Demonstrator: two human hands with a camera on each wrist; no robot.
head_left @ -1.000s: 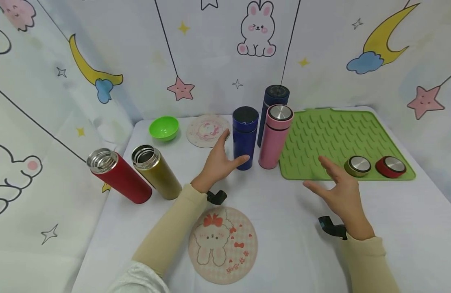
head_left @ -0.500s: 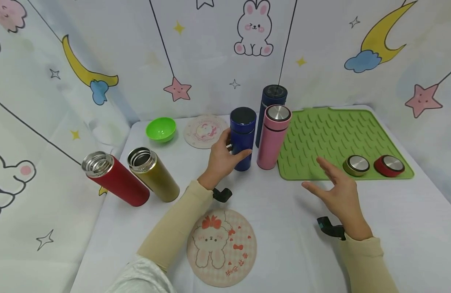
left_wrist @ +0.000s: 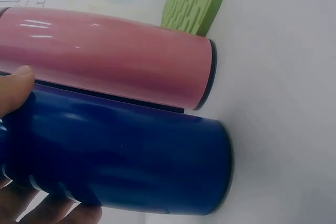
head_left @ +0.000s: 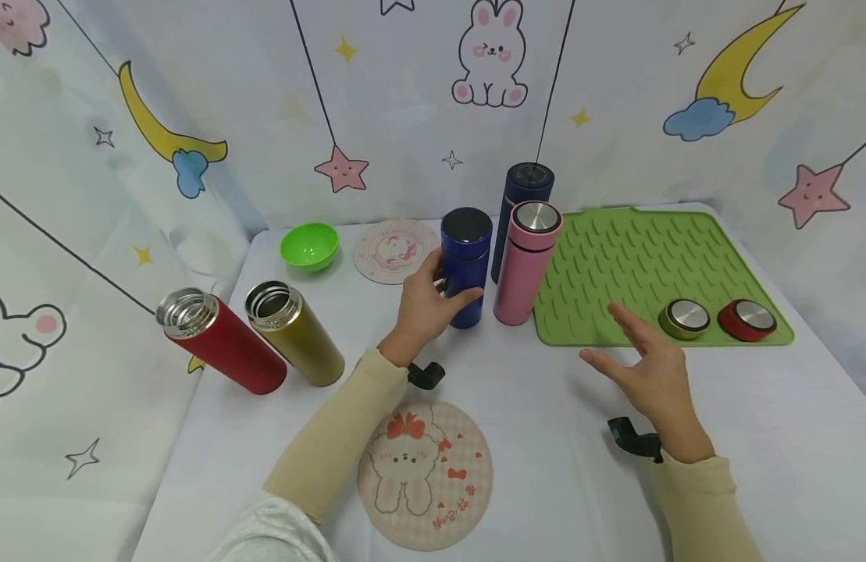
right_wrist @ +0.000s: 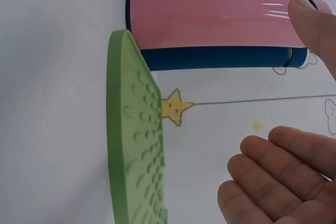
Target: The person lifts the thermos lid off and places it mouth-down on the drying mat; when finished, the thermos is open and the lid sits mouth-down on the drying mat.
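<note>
My left hand point(head_left: 424, 306) grips a glossy blue thermos point(head_left: 468, 269), thumb on its near side and fingers curled behind; it stands upright with its lid on. The left wrist view shows the fingers wrapped under the blue body point(left_wrist: 136, 156). Close on its right is a capped pink thermos point(head_left: 525, 273), with a dark navy thermos point(head_left: 528, 183) behind. My right hand point(head_left: 650, 375) hovers in front of the green mat, thumb and fingers spread and nothing held. In the right wrist view its fingers point(right_wrist: 278, 177) are extended, apart from the pink thermos.
Two lidless bottles, red point(head_left: 229, 343) and gold point(head_left: 299, 336), stand at the left. A green bowl point(head_left: 309, 247) and a round coaster point(head_left: 393, 251) are at the back. Gold point(head_left: 684, 318) and red point(head_left: 747, 320) lids lie on the green mat point(head_left: 629, 265). A bunny placemat point(head_left: 425, 476) lies in front.
My left hand has moved right and a little forward, from beside the blue thermos to a grip around it. The right hand stays almost still.
</note>
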